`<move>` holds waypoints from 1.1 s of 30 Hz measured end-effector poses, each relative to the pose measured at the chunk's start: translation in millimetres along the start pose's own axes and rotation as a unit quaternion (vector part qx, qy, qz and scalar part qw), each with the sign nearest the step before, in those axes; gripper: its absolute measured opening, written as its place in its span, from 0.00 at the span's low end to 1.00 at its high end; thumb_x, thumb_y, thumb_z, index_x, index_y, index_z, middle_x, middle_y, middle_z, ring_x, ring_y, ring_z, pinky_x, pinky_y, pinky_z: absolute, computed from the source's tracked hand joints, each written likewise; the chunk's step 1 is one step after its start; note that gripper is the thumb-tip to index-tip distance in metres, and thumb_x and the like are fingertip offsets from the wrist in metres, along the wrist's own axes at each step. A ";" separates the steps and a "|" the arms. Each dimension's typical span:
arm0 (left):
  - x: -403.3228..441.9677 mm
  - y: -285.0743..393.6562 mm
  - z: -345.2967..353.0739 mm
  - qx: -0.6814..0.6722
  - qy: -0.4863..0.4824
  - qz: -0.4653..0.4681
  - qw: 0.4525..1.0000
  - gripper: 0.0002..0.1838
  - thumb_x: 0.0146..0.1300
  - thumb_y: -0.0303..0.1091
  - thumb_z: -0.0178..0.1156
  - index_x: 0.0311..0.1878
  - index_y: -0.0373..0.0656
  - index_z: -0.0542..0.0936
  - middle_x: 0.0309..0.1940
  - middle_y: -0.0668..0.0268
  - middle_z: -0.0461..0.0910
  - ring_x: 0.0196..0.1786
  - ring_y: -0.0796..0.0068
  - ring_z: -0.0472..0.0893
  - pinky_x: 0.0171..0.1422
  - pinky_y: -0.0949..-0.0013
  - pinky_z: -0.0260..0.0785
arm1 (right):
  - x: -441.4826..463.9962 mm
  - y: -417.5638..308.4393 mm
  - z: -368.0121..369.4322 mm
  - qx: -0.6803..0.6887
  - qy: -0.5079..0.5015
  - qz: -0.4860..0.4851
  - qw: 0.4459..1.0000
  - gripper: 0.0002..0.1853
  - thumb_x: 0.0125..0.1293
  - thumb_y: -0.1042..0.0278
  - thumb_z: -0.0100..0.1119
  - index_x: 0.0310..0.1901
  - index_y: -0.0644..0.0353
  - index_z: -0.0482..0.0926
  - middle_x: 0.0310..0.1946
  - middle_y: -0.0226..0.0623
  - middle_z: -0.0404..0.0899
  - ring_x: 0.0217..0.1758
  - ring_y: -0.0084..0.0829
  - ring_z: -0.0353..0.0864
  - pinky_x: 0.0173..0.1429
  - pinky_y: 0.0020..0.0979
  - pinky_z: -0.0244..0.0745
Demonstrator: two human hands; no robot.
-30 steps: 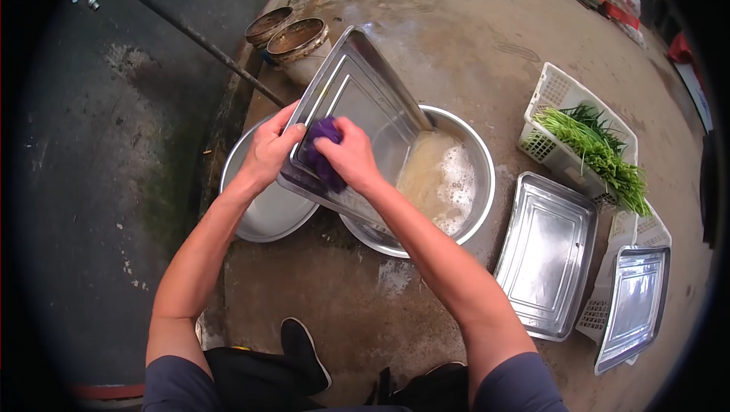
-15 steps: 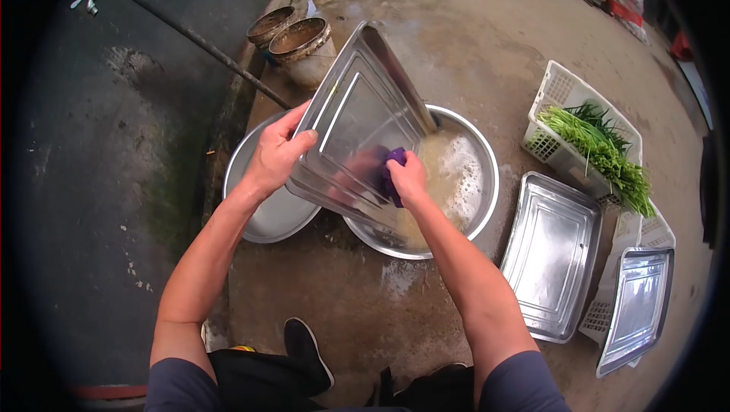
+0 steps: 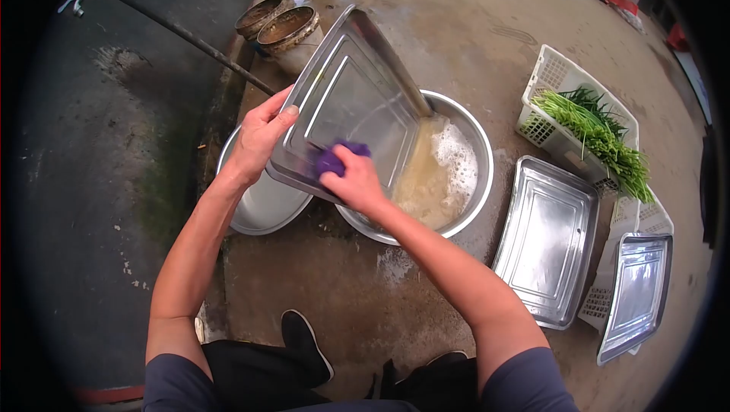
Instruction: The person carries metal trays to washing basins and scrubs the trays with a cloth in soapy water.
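My left hand (image 3: 257, 142) grips the left edge of a rectangular metal tray (image 3: 365, 92), thumb over the rim. The tray is tilted, its lower end down in a round metal basin (image 3: 487, 184) of cloudy, foamy water (image 3: 433, 184). My right hand (image 3: 356, 182) is closed around a purple cloth (image 3: 342, 157) and presses it on the tray's inner face, near the lower left corner. A second round basin (image 3: 266, 206) stands to the left, partly behind my left forearm and the tray.
Two dirty buckets (image 3: 293, 31) stand behind, near a pipe with a tap (image 3: 80, 0). To the right are a white plastic basket (image 3: 536, 111) of green vegetables (image 3: 593, 130), an empty metal tray (image 3: 547, 237) on the ground, and another tray (image 3: 637, 290) leaning on a basket (image 3: 601, 302).
My right hand has moved the purple cloth left across the tray's inner face, towards its left edge. My left hand keeps its hold on the rim. The whole view has shifted slightly.
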State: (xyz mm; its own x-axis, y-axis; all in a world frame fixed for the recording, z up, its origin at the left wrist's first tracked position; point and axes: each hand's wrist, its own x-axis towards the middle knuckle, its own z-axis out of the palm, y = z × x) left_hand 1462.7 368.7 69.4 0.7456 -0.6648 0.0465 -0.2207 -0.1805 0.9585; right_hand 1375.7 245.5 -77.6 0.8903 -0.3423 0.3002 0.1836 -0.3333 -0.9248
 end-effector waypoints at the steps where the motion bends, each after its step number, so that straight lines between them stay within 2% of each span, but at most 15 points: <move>1: 0.1 -0.5 -0.2 -0.001 0.000 -0.001 1.000 0.28 0.69 0.36 0.55 0.69 0.35 0.65 0.57 0.63 0.77 0.55 0.78 0.76 0.61 0.72 0.67 | -12.6 24.2 -7.7 -0.043 -0.024 0.035 0.998 0.18 0.48 0.54 0.59 0.37 0.58 0.76 0.29 0.53 0.79 0.35 0.54 0.80 0.41 0.48 0.74; 3: 0.5 1.8 2.3 0.014 -0.005 0.018 1.000 0.28 0.68 0.37 0.55 0.68 0.34 0.66 0.56 0.63 0.77 0.57 0.77 0.74 0.64 0.73 0.62 | -40.6 75.2 -23.1 -0.135 -0.079 0.108 0.982 0.18 0.50 0.53 0.56 0.39 0.56 0.77 0.32 0.52 0.81 0.39 0.53 0.81 0.45 0.48 0.75; 5: -0.1 4.7 7.6 0.027 -0.006 0.028 0.999 0.28 0.68 0.37 0.55 0.68 0.34 0.66 0.56 0.63 0.77 0.57 0.78 0.73 0.64 0.73 0.62 | -57.3 105.3 -40.2 -0.220 -0.157 0.173 0.947 0.18 0.51 0.53 0.55 0.40 0.56 0.78 0.35 0.50 0.82 0.41 0.51 0.81 0.47 0.47 0.75; 8: 2.1 -1.8 3.1 0.040 -0.002 0.043 0.998 0.28 0.68 0.38 0.54 0.68 0.34 0.67 0.56 0.64 0.77 0.57 0.78 0.73 0.64 0.73 0.62 | -66.9 129.7 -38.2 -0.285 -0.145 0.198 0.926 0.19 0.50 0.54 0.55 0.39 0.57 0.80 0.35 0.50 0.82 0.42 0.51 0.81 0.48 0.47 0.76; 12: 2.6 -10.7 -4.2 0.041 0.020 0.051 0.998 0.28 0.68 0.38 0.53 0.68 0.35 0.67 0.56 0.64 0.77 0.57 0.78 0.73 0.64 0.73 0.62 | -49.9 116.9 -28.2 -0.272 -0.131 0.217 0.929 0.18 0.47 0.55 0.57 0.35 0.60 0.82 0.34 0.50 0.82 0.41 0.51 0.81 0.48 0.45 0.76; 16: 0.0 -11.0 -4.3 0.032 0.017 0.051 0.998 0.28 0.68 0.37 0.53 0.68 0.34 0.67 0.56 0.64 0.77 0.57 0.78 0.73 0.64 0.74 0.62 | -10.8 58.6 -20.7 -0.049 -0.126 0.159 0.978 0.19 0.44 0.56 0.59 0.33 0.63 0.81 0.30 0.50 0.81 0.36 0.47 0.82 0.44 0.41 0.75; 18: 2.8 -12.1 -6.8 0.027 0.016 0.053 0.998 0.27 0.67 0.37 0.53 0.67 0.33 0.68 0.55 0.63 0.77 0.56 0.79 0.74 0.63 0.74 0.63 | 11.4 8.2 -13.8 0.088 -0.121 0.145 0.978 0.18 0.45 0.58 0.61 0.32 0.64 0.80 0.27 0.47 0.80 0.32 0.39 0.81 0.41 0.37 0.74; 20: 5.0 -16.6 -10.8 0.036 0.019 0.057 0.998 0.28 0.67 0.37 0.54 0.67 0.33 0.68 0.56 0.63 0.76 0.56 0.78 0.74 0.63 0.74 0.63 | 27.8 -30.3 1.0 0.185 -0.086 0.067 0.977 0.15 0.47 0.61 0.60 0.32 0.65 0.79 0.25 0.44 0.79 0.31 0.33 0.79 0.40 0.34 0.74; 21: 5.0 -19.8 -12.8 0.040 0.025 0.053 0.997 0.28 0.67 0.38 0.55 0.67 0.33 0.68 0.57 0.62 0.76 0.57 0.77 0.74 0.63 0.73 0.64 | 32.8 -44.2 11.1 0.242 -0.073 0.022 0.967 0.14 0.50 0.64 0.60 0.34 0.67 0.76 0.25 0.33 0.76 0.30 0.22 0.74 0.39 0.29 0.72; 23: 6.3 -24.5 -17.7 0.033 0.030 0.030 0.999 0.27 0.67 0.37 0.55 0.66 0.34 0.69 0.56 0.62 0.77 0.54 0.78 0.75 0.61 0.73 0.66 | 31.0 -82.1 10.1 0.196 -0.103 0.063 0.973 0.16 0.51 0.64 0.59 0.39 0.65 0.73 0.26 0.38 0.77 0.31 0.33 0.78 0.40 0.36 0.74; 25: 6.9 -27.5 -20.6 0.012 0.031 0.008 0.999 0.27 0.66 0.36 0.56 0.66 0.33 0.69 0.56 0.62 0.77 0.54 0.78 0.76 0.60 0.73 0.67 | 19.1 -70.0 26.6 -0.003 0.000 -0.119 0.993 0.18 0.52 0.64 0.58 0.43 0.62 0.69 0.31 0.46 0.76 0.35 0.49 0.79 0.40 0.44 0.74; 26: 6.0 -26.5 -20.4 0.012 0.031 0.010 0.999 0.27 0.66 0.36 0.56 0.66 0.33 0.69 0.56 0.62 0.77 0.54 0.78 0.76 0.60 0.73 0.67 | 8.6 -60.9 29.3 0.007 0.018 -0.139 0.990 0.19 0.52 0.64 0.58 0.44 0.59 0.67 0.35 0.48 0.75 0.37 0.54 0.77 0.39 0.49 0.72; 27: 4.7 -23.4 -18.2 -0.005 0.036 0.012 0.999 0.27 0.67 0.35 0.55 0.66 0.34 0.69 0.54 0.63 0.78 0.53 0.79 0.76 0.59 0.74 0.66 | 0.2 -52.4 26.2 0.007 0.020 -0.140 0.990 0.19 0.52 0.64 0.58 0.44 0.59 0.67 0.35 0.48 0.75 0.37 0.54 0.77 0.39 0.49 0.72; 31: 4.1 -23.4 -18.0 -0.022 0.041 -0.002 0.999 0.26 0.67 0.35 0.54 0.66 0.34 0.70 0.54 0.65 0.79 0.53 0.80 0.76 0.59 0.74 0.66 | -38.7 15.4 -2.1 -0.142 -0.086 -0.045 0.985 0.21 0.52 0.63 0.59 0.46 0.59 0.65 0.37 0.50 0.76 0.39 0.57 0.77 0.43 0.52 0.72; 33: 7.1 -28.2 -21.2 -0.026 0.046 -0.009 0.999 0.26 0.67 0.35 0.54 0.66 0.35 0.70 0.54 0.64 0.78 0.54 0.79 0.76 0.61 0.74 0.65 | -58.4 54.0 -20.7 -0.194 -0.155 0.079 0.966 0.22 0.53 0.62 0.60 0.47 0.60 0.65 0.39 0.53 0.77 0.42 0.57 0.78 0.46 0.51 0.73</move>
State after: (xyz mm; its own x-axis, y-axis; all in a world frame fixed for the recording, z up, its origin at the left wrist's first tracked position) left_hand 1487.5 384.4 48.6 0.8041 -0.5922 0.0522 -0.1755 -0.1526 0.9726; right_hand 1325.0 229.3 -140.2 0.9873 -0.1573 0.0226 -0.0815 -0.6227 -0.7782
